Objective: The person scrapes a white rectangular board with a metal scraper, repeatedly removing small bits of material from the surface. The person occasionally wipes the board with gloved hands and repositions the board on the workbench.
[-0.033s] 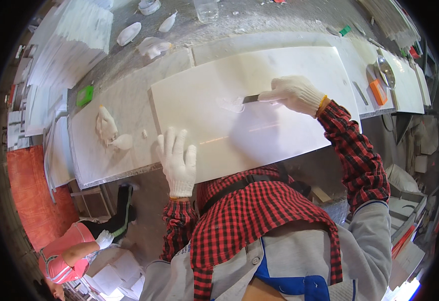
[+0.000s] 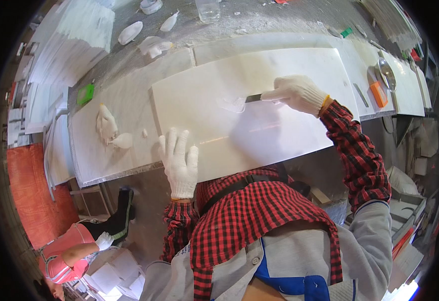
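Note:
A large white stone slab (image 2: 299, 62) lies across the bench in front of me. My gloved right hand (image 2: 297, 94) grips a dark flat scraper (image 2: 253, 98) and holds its end against the slab's middle. A wet-looking, glossy smear (image 2: 232, 104) spreads just left of the scraper's tip. My gloved left hand (image 2: 182, 163) rests flat on the slab's near left corner, fingers stretched out and holding nothing.
White cloth-like bundles (image 2: 107, 125) lie left of the slab, near a green box (image 2: 85, 94). An orange box (image 2: 378, 94), a metal bowl (image 2: 386, 74) and a thin grey strip (image 2: 361, 95) are at right. A co-worker (image 2: 69, 246) is at lower left.
My right hand and the scraper have shifted very slightly to the right. My left hand stays on the slab's corner.

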The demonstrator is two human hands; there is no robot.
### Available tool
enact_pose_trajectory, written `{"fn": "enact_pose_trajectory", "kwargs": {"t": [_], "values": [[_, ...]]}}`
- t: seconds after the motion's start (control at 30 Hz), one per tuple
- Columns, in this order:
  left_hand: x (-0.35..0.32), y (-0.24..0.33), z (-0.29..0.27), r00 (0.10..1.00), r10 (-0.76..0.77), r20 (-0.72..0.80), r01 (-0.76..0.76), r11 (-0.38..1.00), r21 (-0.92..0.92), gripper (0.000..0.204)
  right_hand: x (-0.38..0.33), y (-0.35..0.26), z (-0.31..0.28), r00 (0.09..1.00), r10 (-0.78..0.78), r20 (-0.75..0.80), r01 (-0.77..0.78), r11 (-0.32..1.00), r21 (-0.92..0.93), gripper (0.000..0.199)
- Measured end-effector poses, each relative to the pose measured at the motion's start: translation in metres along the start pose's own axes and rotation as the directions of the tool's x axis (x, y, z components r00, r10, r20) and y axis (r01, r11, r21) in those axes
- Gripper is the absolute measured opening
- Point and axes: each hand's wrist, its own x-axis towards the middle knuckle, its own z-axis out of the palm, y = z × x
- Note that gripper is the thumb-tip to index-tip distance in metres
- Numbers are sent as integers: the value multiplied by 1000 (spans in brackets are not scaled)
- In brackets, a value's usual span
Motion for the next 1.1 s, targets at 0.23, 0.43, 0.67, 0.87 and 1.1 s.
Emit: {"fn": "enact_pose_trajectory", "kwargs": {"t": [0.23,0.43,0.67,0.87,1.1], "values": [[-4,25,-13,949,-313,26,265,752,-604,42,4,-14,-7,999,-48,3,47,989,140,27],[0,21,-35,845,-524,-111,227,538,-812,46,-13,6,-12,1000,-17,18,15,995,103,28],[4,-71,-53,662,-619,-421,298,734,-610,66,-52,-11,-7,812,556,-177,-475,806,352,32],[34,-140,-38,678,-481,-556,486,861,-151,61,-74,-21,39,563,706,-429,-628,703,332,36],[59,-133,-44,779,-405,-479,324,914,-245,40,-66,-29,49,456,697,-553,-662,681,313,36]]}}
